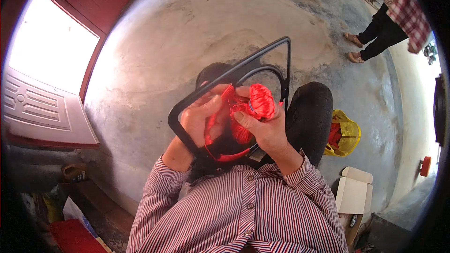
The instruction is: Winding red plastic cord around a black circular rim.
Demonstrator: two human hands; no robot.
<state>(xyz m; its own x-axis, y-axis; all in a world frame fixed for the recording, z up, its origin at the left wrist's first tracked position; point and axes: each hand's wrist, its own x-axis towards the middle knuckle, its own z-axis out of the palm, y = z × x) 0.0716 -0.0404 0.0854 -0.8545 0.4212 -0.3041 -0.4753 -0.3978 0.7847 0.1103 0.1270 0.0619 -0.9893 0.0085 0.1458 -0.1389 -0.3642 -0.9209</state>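
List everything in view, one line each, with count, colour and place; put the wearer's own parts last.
Metal frame: one, black, bent rod, held over the lap.
Red cord: one bundle, red, wound about the frame between the hands.
Plastic bag: one, yellow, red contents, floor at right.
Cardboard box: one, pale, open, floor lower right.
Door: one, red-framed, open, at left.
Concrete floor: grey, all around.
Other person: one, dark trousers, checked cloth, standing upper right.
Left hand: grip closed on the frame.
Right hand: grip on the red cord.
Striped shirt: red and white, bottom.
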